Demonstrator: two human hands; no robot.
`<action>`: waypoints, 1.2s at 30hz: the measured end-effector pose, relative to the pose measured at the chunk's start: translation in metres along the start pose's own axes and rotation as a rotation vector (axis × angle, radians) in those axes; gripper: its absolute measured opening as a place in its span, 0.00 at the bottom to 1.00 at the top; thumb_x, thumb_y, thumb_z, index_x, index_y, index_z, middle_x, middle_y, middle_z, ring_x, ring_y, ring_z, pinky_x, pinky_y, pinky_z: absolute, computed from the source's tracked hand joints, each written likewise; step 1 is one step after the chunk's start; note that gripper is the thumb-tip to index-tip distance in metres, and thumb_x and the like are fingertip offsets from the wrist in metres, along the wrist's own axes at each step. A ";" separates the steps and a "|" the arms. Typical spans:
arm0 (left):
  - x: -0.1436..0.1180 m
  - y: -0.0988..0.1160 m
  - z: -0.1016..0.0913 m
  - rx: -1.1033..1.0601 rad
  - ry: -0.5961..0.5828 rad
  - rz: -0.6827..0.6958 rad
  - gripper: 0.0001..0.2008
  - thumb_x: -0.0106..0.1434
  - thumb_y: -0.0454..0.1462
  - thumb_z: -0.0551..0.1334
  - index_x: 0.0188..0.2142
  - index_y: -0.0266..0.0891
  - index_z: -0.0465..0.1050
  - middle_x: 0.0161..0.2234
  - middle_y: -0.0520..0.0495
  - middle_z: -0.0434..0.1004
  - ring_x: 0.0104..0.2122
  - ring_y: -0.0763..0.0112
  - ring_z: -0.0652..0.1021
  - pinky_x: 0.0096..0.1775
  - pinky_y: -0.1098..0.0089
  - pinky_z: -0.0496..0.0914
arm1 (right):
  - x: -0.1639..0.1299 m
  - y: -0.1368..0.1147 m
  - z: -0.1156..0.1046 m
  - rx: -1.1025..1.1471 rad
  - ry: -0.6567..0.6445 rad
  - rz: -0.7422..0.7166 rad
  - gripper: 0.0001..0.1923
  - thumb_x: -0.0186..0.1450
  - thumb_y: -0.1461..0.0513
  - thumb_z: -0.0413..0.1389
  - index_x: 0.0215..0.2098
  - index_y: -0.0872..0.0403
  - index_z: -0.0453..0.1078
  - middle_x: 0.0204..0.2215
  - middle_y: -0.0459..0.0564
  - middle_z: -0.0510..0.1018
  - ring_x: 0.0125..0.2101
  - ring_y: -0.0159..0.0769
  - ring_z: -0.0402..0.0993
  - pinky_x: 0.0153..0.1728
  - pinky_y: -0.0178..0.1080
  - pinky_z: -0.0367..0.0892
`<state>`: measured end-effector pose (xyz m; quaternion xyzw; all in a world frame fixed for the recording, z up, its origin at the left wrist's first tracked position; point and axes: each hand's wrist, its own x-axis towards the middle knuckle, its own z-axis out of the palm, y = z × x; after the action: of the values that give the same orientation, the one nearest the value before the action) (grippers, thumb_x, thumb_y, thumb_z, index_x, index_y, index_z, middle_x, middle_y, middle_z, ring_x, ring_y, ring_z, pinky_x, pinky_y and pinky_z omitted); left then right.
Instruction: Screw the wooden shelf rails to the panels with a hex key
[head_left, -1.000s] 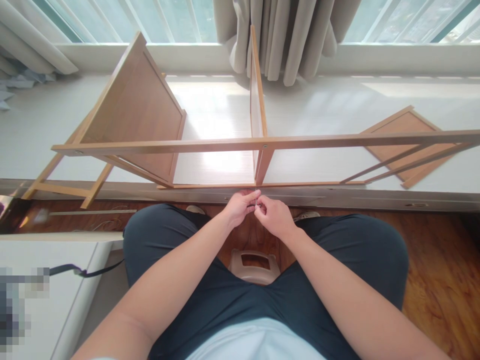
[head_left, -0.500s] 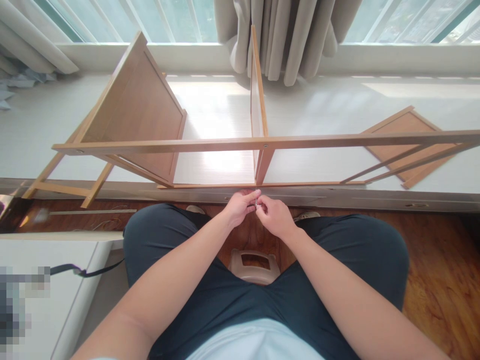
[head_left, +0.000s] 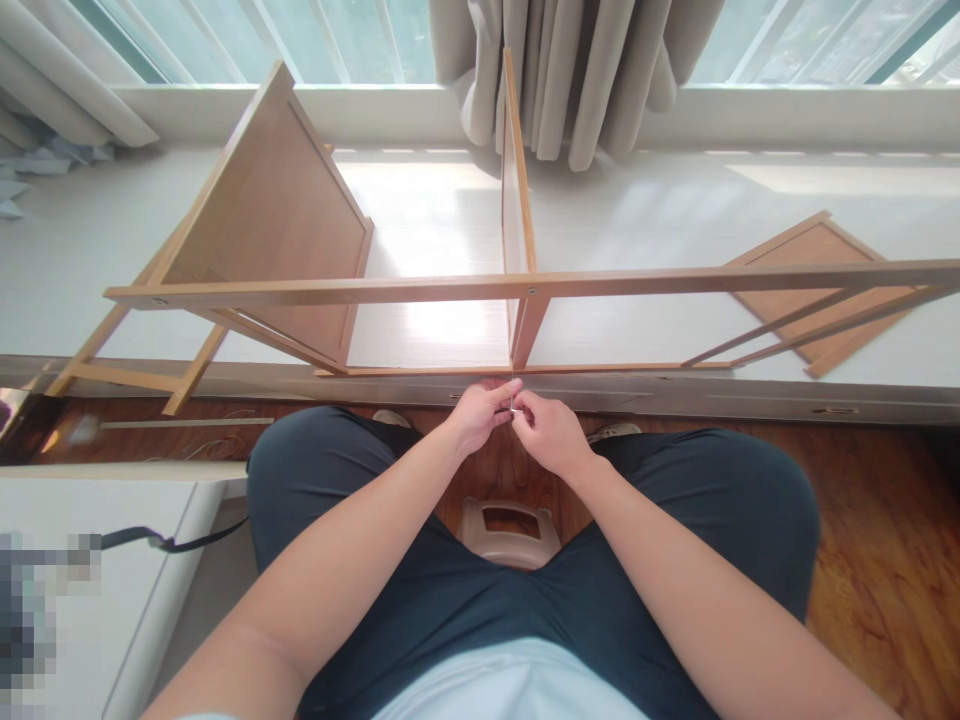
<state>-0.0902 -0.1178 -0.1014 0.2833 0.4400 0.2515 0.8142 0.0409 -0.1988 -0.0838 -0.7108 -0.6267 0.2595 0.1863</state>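
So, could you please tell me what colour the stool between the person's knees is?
The stool is a pale beige-grey, seen in the head view, just below both hands.

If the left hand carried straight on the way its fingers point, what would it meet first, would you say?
The left hand points forward and rightward; it would probably first meet the wooden shelf frame, though depth is unclear.
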 end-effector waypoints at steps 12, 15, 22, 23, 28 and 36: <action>-0.001 0.001 0.001 -0.003 0.009 -0.004 0.26 0.42 0.48 0.83 0.29 0.35 0.76 0.27 0.49 0.77 0.30 0.72 0.76 0.37 0.68 0.67 | -0.001 0.000 -0.002 0.011 -0.025 0.010 0.10 0.68 0.63 0.48 0.39 0.49 0.72 0.31 0.48 0.82 0.32 0.41 0.76 0.33 0.39 0.55; -0.002 0.001 0.001 -0.005 0.011 -0.007 0.25 0.43 0.48 0.83 0.29 0.35 0.76 0.27 0.49 0.77 0.30 0.72 0.76 0.37 0.68 0.67 | 0.000 0.001 -0.002 0.019 -0.038 0.013 0.10 0.69 0.63 0.48 0.40 0.49 0.72 0.33 0.49 0.83 0.33 0.42 0.76 0.34 0.39 0.56; -0.001 0.001 0.000 0.004 0.013 -0.008 0.25 0.43 0.48 0.83 0.29 0.35 0.76 0.26 0.49 0.77 0.30 0.72 0.76 0.36 0.69 0.66 | 0.000 0.000 -0.003 0.024 -0.043 0.019 0.10 0.69 0.63 0.49 0.40 0.49 0.73 0.33 0.49 0.83 0.34 0.42 0.77 0.34 0.39 0.57; -0.002 0.001 0.000 0.006 0.013 -0.007 0.25 0.43 0.48 0.82 0.29 0.35 0.76 0.26 0.49 0.77 0.30 0.72 0.76 0.36 0.69 0.66 | 0.000 0.000 -0.003 0.027 -0.043 0.019 0.10 0.69 0.63 0.49 0.41 0.48 0.73 0.33 0.49 0.83 0.34 0.42 0.77 0.34 0.38 0.57; -0.002 0.001 0.000 0.012 0.008 -0.005 0.25 0.43 0.48 0.83 0.29 0.35 0.76 0.26 0.49 0.77 0.30 0.72 0.76 0.36 0.69 0.66 | 0.000 -0.001 -0.004 0.035 -0.046 0.025 0.10 0.69 0.63 0.49 0.40 0.48 0.73 0.33 0.49 0.83 0.33 0.42 0.77 0.34 0.38 0.58; -0.002 0.001 0.001 0.019 0.012 -0.006 0.26 0.43 0.49 0.83 0.29 0.34 0.76 0.27 0.49 0.77 0.30 0.73 0.75 0.36 0.70 0.66 | 0.001 0.001 -0.002 0.039 -0.048 0.019 0.11 0.69 0.63 0.49 0.41 0.49 0.73 0.33 0.49 0.83 0.34 0.42 0.77 0.35 0.38 0.58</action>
<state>-0.0904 -0.1183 -0.0992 0.2882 0.4480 0.2467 0.8096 0.0432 -0.1979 -0.0830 -0.7064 -0.6191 0.2904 0.1827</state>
